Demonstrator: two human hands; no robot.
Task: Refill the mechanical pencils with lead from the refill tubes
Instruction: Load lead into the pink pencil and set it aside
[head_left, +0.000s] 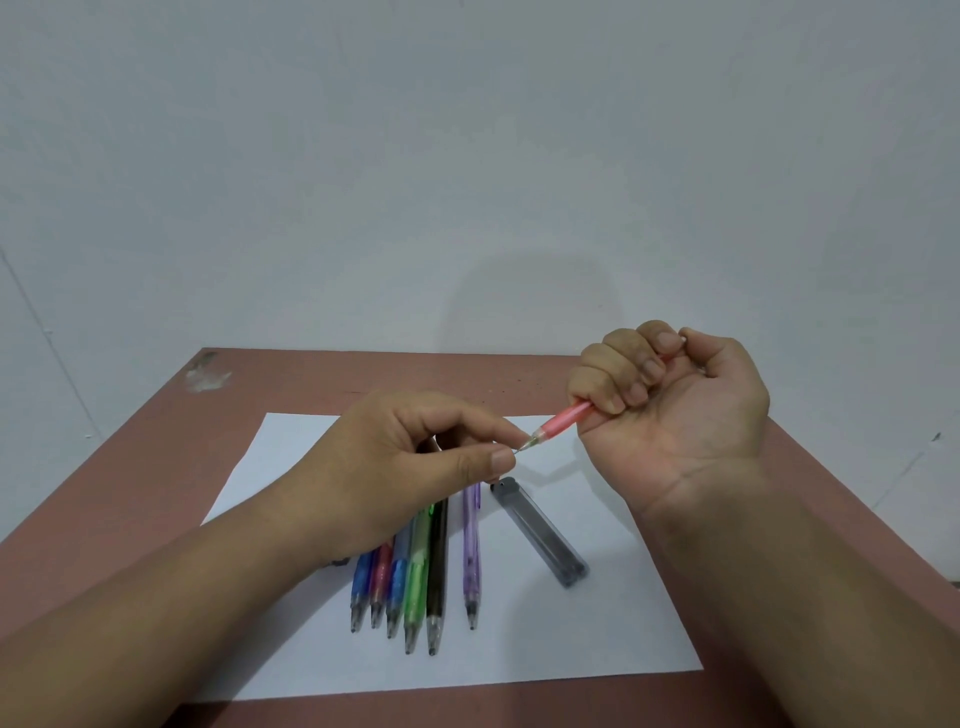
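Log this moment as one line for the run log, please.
right hand grips pink pencil | left hand pinches at its tip | six pencils, refill tube on paper

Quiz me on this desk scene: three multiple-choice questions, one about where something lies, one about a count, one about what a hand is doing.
1. Where does the grey refill tube lie?
A. on the white paper, right of the purple pencil
B. on the bare table
C. in the left hand

2. How many pencils lie on the paper?
A. three
B. six
C. nine

3. What is the right hand doing?
A. resting flat
B. gripping the pink pencil
C. holding the tube

Answers: 1 A, the tube sits on the sheet beside the purple pencil. 2 B, five lie bunched and the purple one apart. 3 B, its fingers curl round the barrel while the left hand pinches at the tip.
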